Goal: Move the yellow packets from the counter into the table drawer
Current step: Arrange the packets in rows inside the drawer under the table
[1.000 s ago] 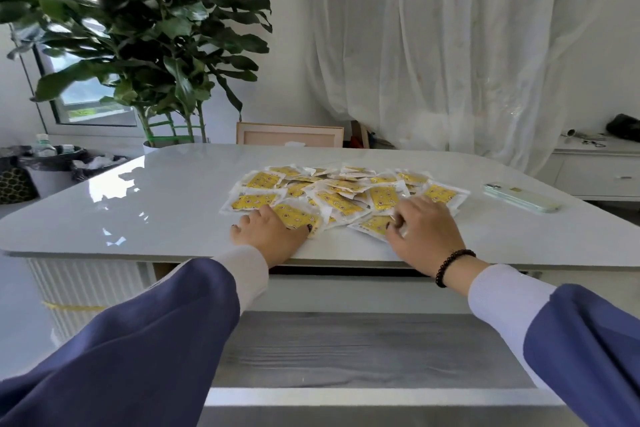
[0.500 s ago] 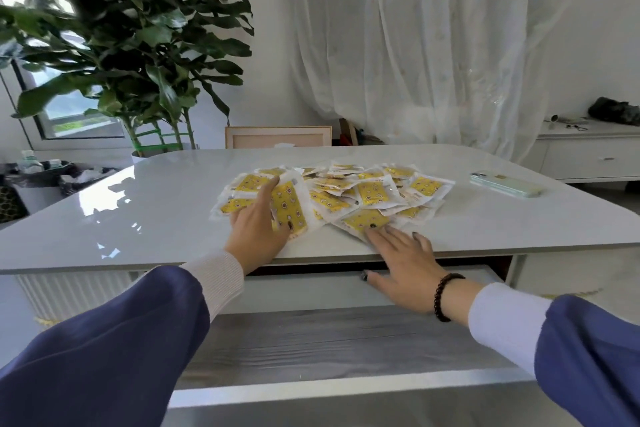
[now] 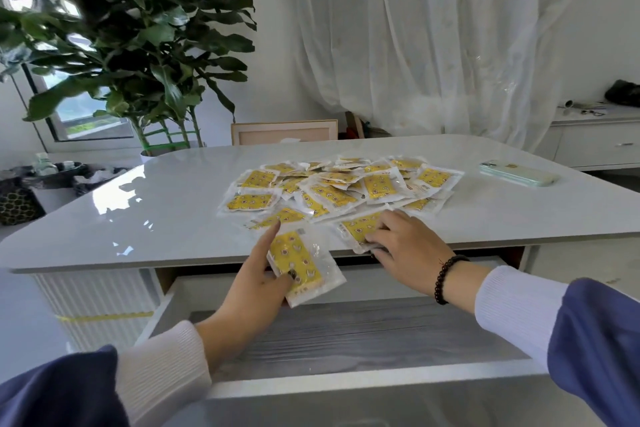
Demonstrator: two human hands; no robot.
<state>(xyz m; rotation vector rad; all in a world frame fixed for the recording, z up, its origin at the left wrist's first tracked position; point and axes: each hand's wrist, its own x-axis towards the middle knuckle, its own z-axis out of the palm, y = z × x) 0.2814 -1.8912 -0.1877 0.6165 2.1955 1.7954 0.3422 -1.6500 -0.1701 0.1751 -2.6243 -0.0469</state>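
Drawer (image 3: 346, 329) open below the table (image 3: 145, 215) edge; its grey floor shows no packets. Left hand (image 3: 252, 291) pinches one packet (image 3: 304, 265) over the drawer's rear. Right hand (image 3: 408, 250), at 3 o'clock of it, grips another packet (image 3: 360, 227) at the edge. Pile (image 3: 343, 185) lies at 12 o'clock on the table.

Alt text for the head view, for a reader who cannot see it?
The left hand holds a yellow packet above the open drawer, while the right hand grips another packet at the counter edge, beside a pile of packets.
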